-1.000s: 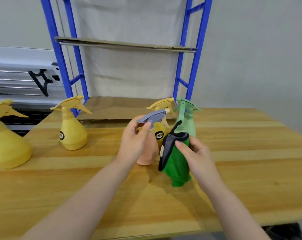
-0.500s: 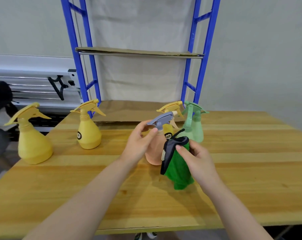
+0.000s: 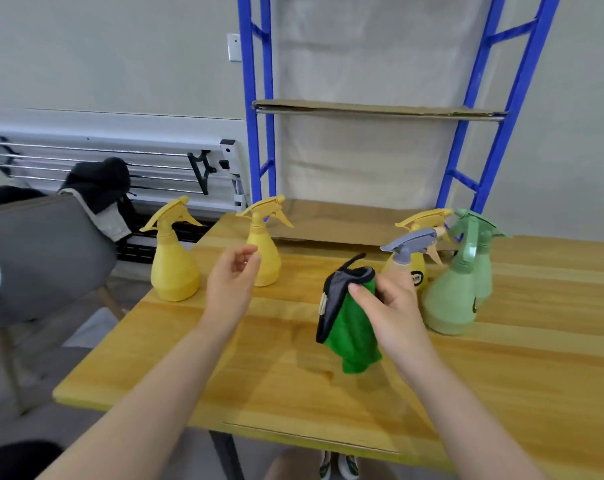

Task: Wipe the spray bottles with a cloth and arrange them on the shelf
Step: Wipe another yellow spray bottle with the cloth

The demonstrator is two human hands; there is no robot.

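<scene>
My right hand (image 3: 392, 315) grips a green cloth with a dark edge (image 3: 350, 327) above the wooden table (image 3: 293, 382). Behind that hand stands a peach bottle with a grey trigger (image 3: 409, 245), mostly hidden. My left hand (image 3: 229, 285) hovers open in front of a yellow bottle (image 3: 265, 242), close to it but holding nothing. Another yellow bottle (image 3: 172, 252) stands at the table's left edge. A third yellow bottle (image 3: 423, 223) and two green bottles (image 3: 454, 289) stand at the right. The blue shelf (image 3: 376, 110) rises behind the table.
A grey chair (image 3: 44, 254) with dark clothing draped over it stands left of the table. A white rail unit (image 3: 120, 161) runs along the wall. Brown cardboard (image 3: 342, 220) lies on the shelf's lower level. My shoes show below the table's near edge.
My left hand has let go of the peach bottle and moved left toward the yellow bottle. The view has swung left. My right hand still holds the cloth.
</scene>
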